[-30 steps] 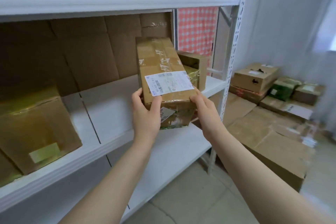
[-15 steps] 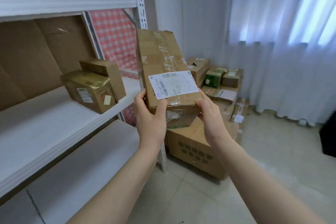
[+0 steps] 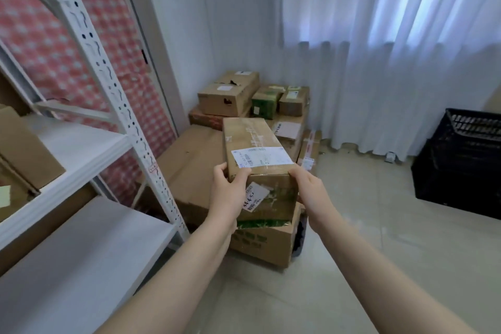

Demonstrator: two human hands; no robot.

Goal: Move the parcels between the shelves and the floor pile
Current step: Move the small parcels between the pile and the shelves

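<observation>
Above floor pile (image 3: 195, 160), parcel (image 3: 256, 149), 2 hands gripping

The bare left hand (image 3: 226, 195) and the bare right hand (image 3: 309, 190) are slender, with smooth backs and softly rounded knuckles; the fingernails are too blurred to make out. Each joins a narrow wrist and then a slim forearm, the left forearm (image 3: 173, 274) and the right forearm (image 3: 379, 274), both uncovered and smooth to the view's bottom edge.
</observation>
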